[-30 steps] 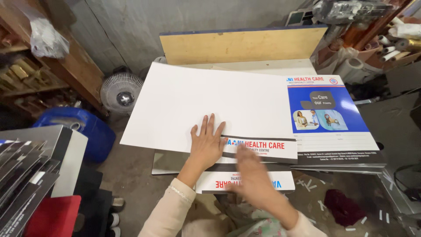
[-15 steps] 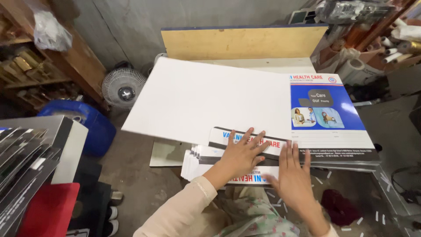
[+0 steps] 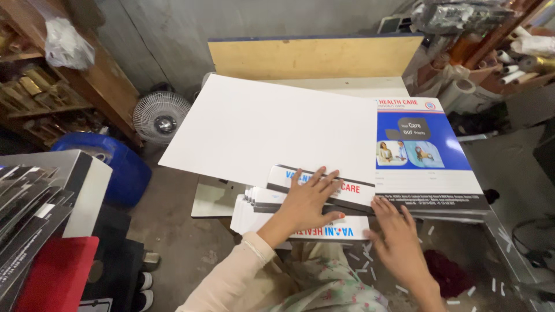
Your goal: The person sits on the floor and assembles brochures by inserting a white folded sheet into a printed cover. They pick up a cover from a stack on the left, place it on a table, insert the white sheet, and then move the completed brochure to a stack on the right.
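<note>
A large printed sheet [image 3: 272,127], white on the left with a blue picture panel [image 3: 419,144] on the right, lies on top of a stack on a work table. Its near flap [image 3: 347,193] with a dark band is folded up along the front edge. My left hand [image 3: 309,202] lies flat with fingers spread on that flap. My right hand [image 3: 396,240] rests open at the stack's front edge, just right of the left hand. Beneath the hands, the flaps of several more sheets [image 3: 260,211] stick out toward me.
A plywood board [image 3: 312,56] stands behind the table. A white fan [image 3: 161,118] and a blue drum [image 3: 113,162] sit on the floor at left, by wooden shelves. Dark folders and a red one [image 3: 52,271] are stacked at near left. Paper rolls [image 3: 509,60] lie at right.
Both hands have shifted right along the front flap. The left hand went from the white area onto the folded flap; the right hand moved from under the stack to its front edge.
</note>
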